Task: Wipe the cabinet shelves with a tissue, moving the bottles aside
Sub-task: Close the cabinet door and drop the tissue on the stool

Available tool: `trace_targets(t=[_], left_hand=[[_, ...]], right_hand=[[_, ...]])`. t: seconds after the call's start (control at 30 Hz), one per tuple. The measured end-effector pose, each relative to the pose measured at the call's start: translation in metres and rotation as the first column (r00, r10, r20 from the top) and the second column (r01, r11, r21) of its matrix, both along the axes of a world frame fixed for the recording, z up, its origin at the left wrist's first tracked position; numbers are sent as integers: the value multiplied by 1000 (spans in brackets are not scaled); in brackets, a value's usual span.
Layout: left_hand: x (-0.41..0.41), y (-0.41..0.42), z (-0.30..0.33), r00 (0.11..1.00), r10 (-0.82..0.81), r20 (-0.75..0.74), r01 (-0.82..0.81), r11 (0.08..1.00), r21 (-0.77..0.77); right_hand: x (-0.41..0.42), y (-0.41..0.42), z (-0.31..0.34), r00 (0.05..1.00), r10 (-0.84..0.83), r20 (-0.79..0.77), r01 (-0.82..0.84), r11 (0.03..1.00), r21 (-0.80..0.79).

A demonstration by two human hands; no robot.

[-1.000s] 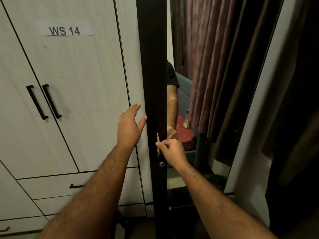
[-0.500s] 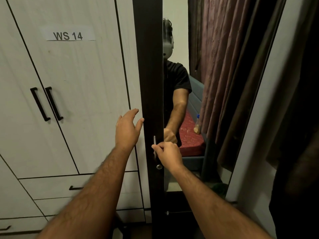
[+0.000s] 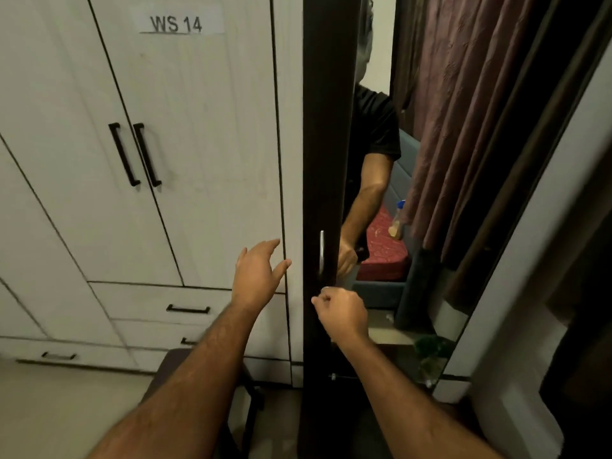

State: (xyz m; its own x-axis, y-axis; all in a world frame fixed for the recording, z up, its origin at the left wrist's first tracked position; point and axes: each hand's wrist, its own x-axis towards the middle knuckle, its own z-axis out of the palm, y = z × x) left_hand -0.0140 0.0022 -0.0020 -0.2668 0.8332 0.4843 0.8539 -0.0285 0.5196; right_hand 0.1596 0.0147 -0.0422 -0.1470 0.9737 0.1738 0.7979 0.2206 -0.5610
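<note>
White wardrobe doors (image 3: pixel 185 134) fill the left of the frame, one labelled "WS 14" (image 3: pixel 175 24). Nearest, at lower centre, the left hand (image 3: pixel 256 276) hovers with fingers spread loosely, holding nothing, beside the dark cabinet door (image 3: pixel 326 127). Right of it, the right hand (image 3: pixel 342 313) is curled at the door's edge, just below the metal handle (image 3: pixel 321 251); whether it pinches anything I cannot tell. Farther back, a mirror (image 3: pixel 381 180) reflects a bottle (image 3: pixel 396 220) on a red cushion (image 3: pixel 384 256). Brown curtains (image 3: pixel 463 111) hang at upper right.
</note>
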Motion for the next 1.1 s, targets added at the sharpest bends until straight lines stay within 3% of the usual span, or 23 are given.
trace_targets(t=[0.33, 0.63, 0.83, 1.1], left_hand=[[-66, -93, -115, 980, 179, 82, -139, 923, -359], [-131, -139, -187, 939, 332, 92, -230, 804, -548], [-194, -133, -236, 921, 352, 165, -171, 748, -641], [-293, -109, -316, 911, 345, 228, -62, 659, -749]], right_hand=[[-57, -38, -83, 953, 293, 72, -266, 929, -257], [-140, -47, -136, 877, 470, 97, -404, 832, -380], [-217, -35, -180, 830, 535, 158, -420, 786, -453], [-321, -8, -270, 830, 522, 197, -314, 728, -609]])
